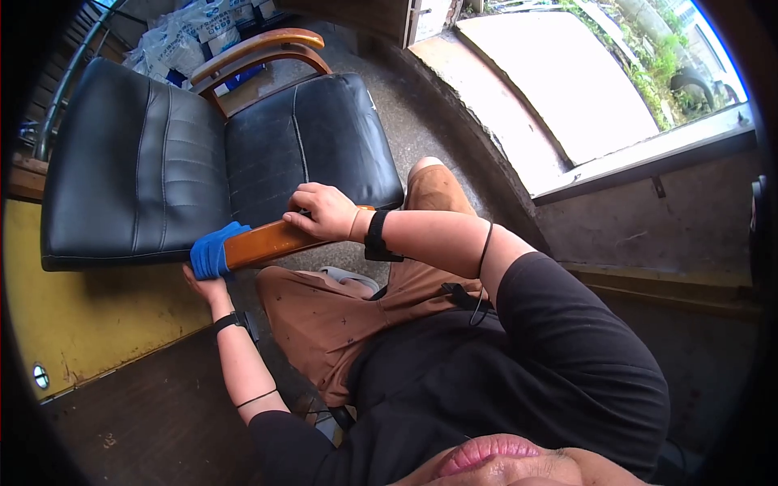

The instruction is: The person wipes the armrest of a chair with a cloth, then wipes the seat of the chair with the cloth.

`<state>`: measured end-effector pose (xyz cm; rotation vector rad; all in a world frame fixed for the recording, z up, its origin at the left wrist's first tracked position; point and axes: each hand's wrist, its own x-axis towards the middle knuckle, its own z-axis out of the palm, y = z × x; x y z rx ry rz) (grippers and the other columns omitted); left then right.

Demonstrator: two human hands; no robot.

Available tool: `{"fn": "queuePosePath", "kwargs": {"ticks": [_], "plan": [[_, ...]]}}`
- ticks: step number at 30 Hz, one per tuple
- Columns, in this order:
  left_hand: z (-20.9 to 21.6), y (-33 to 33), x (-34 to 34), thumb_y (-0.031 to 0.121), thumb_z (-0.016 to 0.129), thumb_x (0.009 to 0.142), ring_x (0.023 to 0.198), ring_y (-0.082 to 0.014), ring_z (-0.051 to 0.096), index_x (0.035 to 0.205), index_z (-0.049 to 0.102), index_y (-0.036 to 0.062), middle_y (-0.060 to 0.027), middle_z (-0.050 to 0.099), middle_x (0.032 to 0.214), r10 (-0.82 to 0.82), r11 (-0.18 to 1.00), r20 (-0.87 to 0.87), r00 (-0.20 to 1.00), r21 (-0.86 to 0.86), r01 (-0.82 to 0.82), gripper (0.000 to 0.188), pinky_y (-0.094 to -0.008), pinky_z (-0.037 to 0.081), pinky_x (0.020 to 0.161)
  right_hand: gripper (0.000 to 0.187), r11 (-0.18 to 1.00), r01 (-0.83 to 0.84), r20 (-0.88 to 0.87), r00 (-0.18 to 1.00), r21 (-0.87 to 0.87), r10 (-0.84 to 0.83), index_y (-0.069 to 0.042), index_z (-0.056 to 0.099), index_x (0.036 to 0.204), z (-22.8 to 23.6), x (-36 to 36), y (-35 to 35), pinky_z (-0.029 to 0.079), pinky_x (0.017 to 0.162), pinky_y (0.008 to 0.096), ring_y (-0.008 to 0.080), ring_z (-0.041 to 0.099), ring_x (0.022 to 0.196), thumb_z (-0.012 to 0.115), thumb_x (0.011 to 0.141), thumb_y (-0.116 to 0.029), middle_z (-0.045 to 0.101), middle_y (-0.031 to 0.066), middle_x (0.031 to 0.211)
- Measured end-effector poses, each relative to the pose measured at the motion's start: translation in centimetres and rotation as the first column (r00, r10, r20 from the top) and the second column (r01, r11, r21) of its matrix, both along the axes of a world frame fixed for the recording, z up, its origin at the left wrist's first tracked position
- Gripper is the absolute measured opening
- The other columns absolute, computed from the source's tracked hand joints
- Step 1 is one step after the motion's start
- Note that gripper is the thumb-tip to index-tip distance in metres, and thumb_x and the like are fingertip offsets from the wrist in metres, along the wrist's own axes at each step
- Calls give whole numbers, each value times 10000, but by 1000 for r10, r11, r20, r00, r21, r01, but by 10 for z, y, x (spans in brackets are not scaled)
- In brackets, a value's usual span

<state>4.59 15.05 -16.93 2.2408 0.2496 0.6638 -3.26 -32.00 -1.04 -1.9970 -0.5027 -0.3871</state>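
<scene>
A black leather-look armchair (263,138) stands in front of me, with brown wooden armrests. The near armrest (263,245) runs between my two hands. A blue cloth (212,253) is wrapped over its left end, by the backrest. My left hand (207,285) grips the cloth from below at that end; some of its fingers are hidden behind the cloth and wood. Farther right, my right hand (326,212) lies on top of the same armrest near the seat, its fingers curled over the far edge and its thumb bent toward them.
The far armrest (267,50) rises on the chair's other side. Plastic bags (182,40) and boxes are piled behind it. A yellow panel (89,316) stands at the left, beside a dark wooden surface (146,405). At the right is a doorway with a raised sill (494,138).
</scene>
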Motion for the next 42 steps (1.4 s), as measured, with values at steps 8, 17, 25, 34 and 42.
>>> {"fn": "queuePosePath", "kwargs": {"ticks": [8,17,25,34,42], "plan": [[-4,6,1,156,774,827,1387,-390,459,1486,417,5,-240,485,1477,-17,750,-7,1000,-661,8,764,-467,342,1183,250,1000,-3,3,1000,-14,3,-52,684,901,-1,1,-3,537,734,438,333,640,853,690,944,-298,631,123,860],[24,-45,-7,177,786,790,1284,-467,534,1421,501,136,-254,572,1361,220,918,-332,917,388,-80,693,-539,441,1080,234,1000,18,-3,1000,-24,-18,-52,684,898,-7,1,-10,538,734,438,333,641,852,698,935,-283,630,121,858],[59,-57,-7,187,643,940,1182,-299,625,1410,539,67,-163,644,1319,-56,963,-353,934,-265,-43,497,-447,486,1029,220,999,26,-14,1000,-25,-26,-50,684,905,-7,1,-11,539,741,440,336,640,855,699,932,-268,631,122,862],[69,-18,12,89,528,965,1082,-182,643,1292,679,15,-100,702,1232,4,925,-422,906,-342,-164,368,-341,502,963,216,999,28,-7,1000,-18,-29,-47,684,906,-6,0,-11,540,741,439,337,641,858,698,931,-261,631,123,863],[69,-16,8,124,551,969,1026,-238,674,1241,709,44,-110,716,1197,59,936,-382,922,-301,-184,324,-368,518,928,218,1000,29,-8,1000,6,-29,-45,687,897,-5,1,-11,539,734,441,339,642,845,699,928,-260,631,126,850]]}}
